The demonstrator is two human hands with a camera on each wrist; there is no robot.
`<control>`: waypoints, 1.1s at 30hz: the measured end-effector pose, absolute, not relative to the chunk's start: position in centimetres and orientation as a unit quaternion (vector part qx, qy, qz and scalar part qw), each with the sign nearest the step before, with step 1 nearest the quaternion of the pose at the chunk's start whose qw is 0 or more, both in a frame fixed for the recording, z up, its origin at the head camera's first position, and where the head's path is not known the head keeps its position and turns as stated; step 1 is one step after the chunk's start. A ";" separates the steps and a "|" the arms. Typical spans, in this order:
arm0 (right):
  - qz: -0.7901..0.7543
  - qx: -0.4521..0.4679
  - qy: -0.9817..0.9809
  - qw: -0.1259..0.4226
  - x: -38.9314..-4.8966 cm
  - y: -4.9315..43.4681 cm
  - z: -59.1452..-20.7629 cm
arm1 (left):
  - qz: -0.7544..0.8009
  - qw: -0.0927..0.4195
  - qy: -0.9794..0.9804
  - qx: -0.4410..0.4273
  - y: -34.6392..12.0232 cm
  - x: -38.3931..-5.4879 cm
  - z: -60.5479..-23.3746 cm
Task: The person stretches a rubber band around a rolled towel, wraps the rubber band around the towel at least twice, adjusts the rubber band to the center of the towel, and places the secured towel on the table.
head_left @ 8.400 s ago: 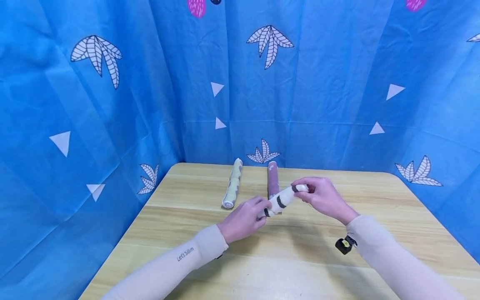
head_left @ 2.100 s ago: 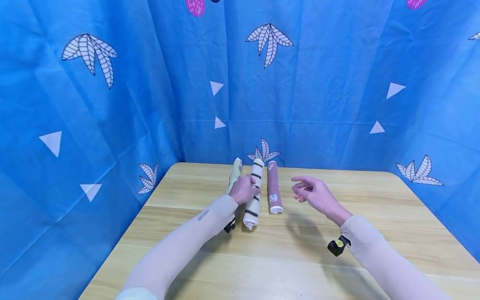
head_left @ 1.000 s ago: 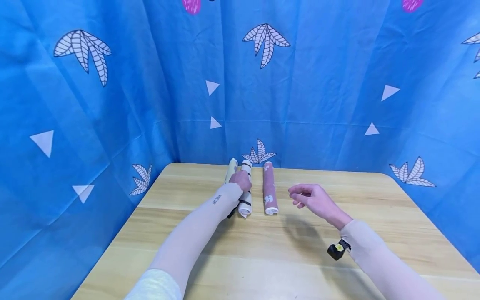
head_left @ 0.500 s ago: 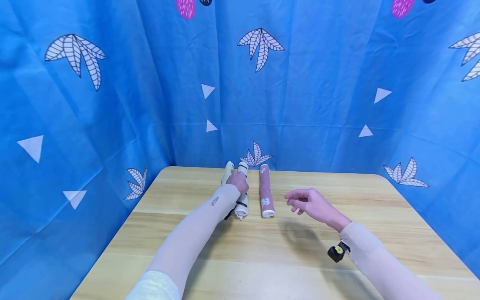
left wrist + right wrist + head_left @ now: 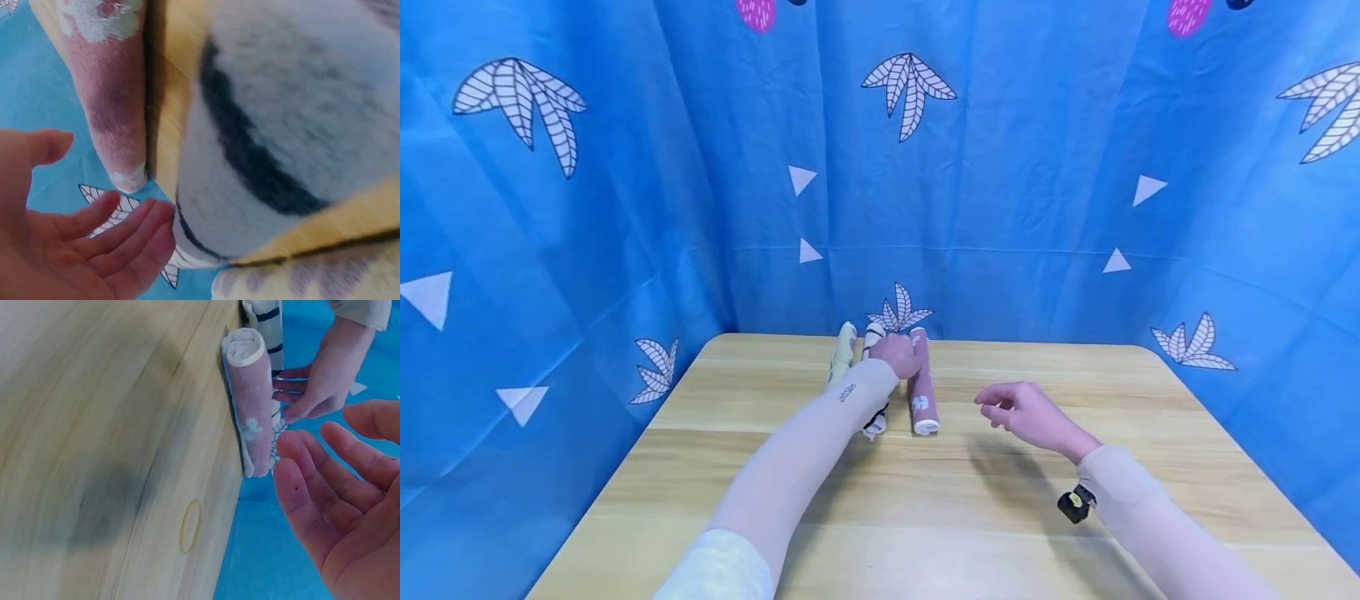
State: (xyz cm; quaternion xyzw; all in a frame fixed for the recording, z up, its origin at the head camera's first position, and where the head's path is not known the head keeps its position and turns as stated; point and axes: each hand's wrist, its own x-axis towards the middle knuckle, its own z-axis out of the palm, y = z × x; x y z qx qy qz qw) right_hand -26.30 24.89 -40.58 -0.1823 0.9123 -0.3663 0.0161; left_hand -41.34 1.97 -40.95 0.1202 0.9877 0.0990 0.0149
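Note:
Three rolled towels lie side by side near the table's back edge: a pale yellow-green one (image 5: 842, 352) at left, a white one with black stripes (image 5: 874, 428) in the middle, a pink one (image 5: 923, 392) at right. My left hand (image 5: 897, 354) is over the gap between the striped and pink rolls, hiding part of both. In the left wrist view its fingers are loosely extended, fingertips close beside the striped towel (image 5: 250, 100); whether they touch it I cannot tell. My right hand (image 5: 1033, 418) hovers right of the pink towel, fingers relaxed, holding nothing.
The wooden table (image 5: 925, 517) extends in front of the rolls and to the right. A blue patterned curtain (image 5: 1037, 167) hangs behind the table and along both sides. A small black camera (image 5: 1075, 504) is strapped to my right wrist.
Both hands held the striped towel up earlier; then it lay between the other rolls and shifted left beside the yellow-green one. My left hand has released it and moved right, towards the pink roll.

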 end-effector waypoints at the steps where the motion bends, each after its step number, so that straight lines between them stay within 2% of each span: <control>1: -0.366 -0.183 0.912 0.015 -26.3 24.9 -40.7 | 0.096 0.015 0.988 0.119 2.2 -41.5 -41.2; 7: -0.352 -0.194 0.916 0.004 -26.4 24.6 -41.1 | 0.084 -0.002 0.989 0.126 3.0 -42.4 -42.0; 20: -0.346 -0.196 0.917 0.020 -26.3 25.2 -41.3 | 0.184 0.100 0.977 0.044 3.4 -42.7 -42.2; 23: -0.344 -0.195 0.918 0.027 -26.2 25.5 -41.3 | 0.194 0.104 0.974 0.053 3.5 -43.0 -42.3; 27: -0.341 -0.187 0.921 0.031 -26.2 26.1 -41.3 | 0.165 0.085 0.977 0.105 3.7 -43.2 -42.2; 33: -0.328 -0.177 0.928 0.024 -26.5 27.2 -41.4 | 0.245 0.100 0.959 0.097 4.5 -42.5 -41.7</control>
